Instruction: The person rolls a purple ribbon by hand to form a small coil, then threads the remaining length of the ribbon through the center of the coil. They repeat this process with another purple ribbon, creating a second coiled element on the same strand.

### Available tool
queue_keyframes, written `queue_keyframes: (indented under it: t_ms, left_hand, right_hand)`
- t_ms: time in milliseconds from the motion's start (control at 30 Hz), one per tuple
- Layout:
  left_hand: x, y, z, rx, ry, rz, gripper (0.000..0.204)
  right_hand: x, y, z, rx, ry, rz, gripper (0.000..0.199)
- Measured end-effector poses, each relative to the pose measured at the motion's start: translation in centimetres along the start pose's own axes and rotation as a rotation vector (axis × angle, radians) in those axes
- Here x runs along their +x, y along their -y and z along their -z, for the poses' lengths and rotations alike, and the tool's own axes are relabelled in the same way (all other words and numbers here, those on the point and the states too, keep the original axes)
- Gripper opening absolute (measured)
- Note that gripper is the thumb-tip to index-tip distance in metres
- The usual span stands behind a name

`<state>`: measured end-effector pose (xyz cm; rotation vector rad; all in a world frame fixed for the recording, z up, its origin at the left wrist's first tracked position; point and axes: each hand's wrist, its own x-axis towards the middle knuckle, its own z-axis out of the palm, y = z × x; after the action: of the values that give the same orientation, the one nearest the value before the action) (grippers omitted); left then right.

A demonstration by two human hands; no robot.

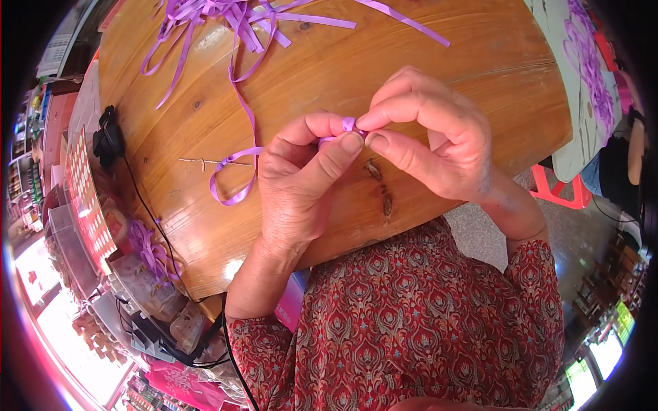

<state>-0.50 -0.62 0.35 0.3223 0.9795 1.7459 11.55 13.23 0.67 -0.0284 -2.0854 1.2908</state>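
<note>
The left hand (301,181) and the right hand (428,140) meet above the near edge of the bench (411,61). Between them they pinch a small folded knot of purple ribbon (349,125): the left thumb and forefinger close on it from below and the left, the right thumb and forefinger from the right, fingertips touching. From the knot the ribbon runs left, drops into an open loop (229,185) lying on the wood, then climbs up the bench to a loose heap of purple ribbon strips (226,17) at the far edge. A thin metal wire piece (209,162) lies just beside the loop.

The bench is rounded, of varnished orange-brown wood with dark knots. A small black device (107,140) sits at its left edge, and a black cable (147,212) trails down from it. Below on the left stand clear plastic boxes (154,291) of packed goods and a flat red card with rows of pale squares (86,198). On the right are a cloth with purple flowers (582,61) and a red plastic stool (558,188) on a speckled floor.
</note>
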Motion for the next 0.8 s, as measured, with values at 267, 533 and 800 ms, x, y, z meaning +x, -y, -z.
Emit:
queue_keyframes:
  t_ms: [267, 533, 800]
  left_hand:
    - [0.4, 0.5, 0.6, 0.003, 0.034, 0.085, 0.017]
    - [0.0, 0.0, -0.6, 0.071, 0.037, 0.011, 0.019]
    - [-0.4, -0.3, -0.6, 0.228, -0.053, -0.017, 0.016]
  right_hand:
    - [0.0, -0.2, 0.2, 0.000, 0.018, -0.037, 0.011]
    - [-0.5, -0.3, 0.3, 0.115, -0.056, -0.211, 0.008]
    - [-0.7, -0.2, 0.4, 0.179, -0.064, -0.309, 0.006]
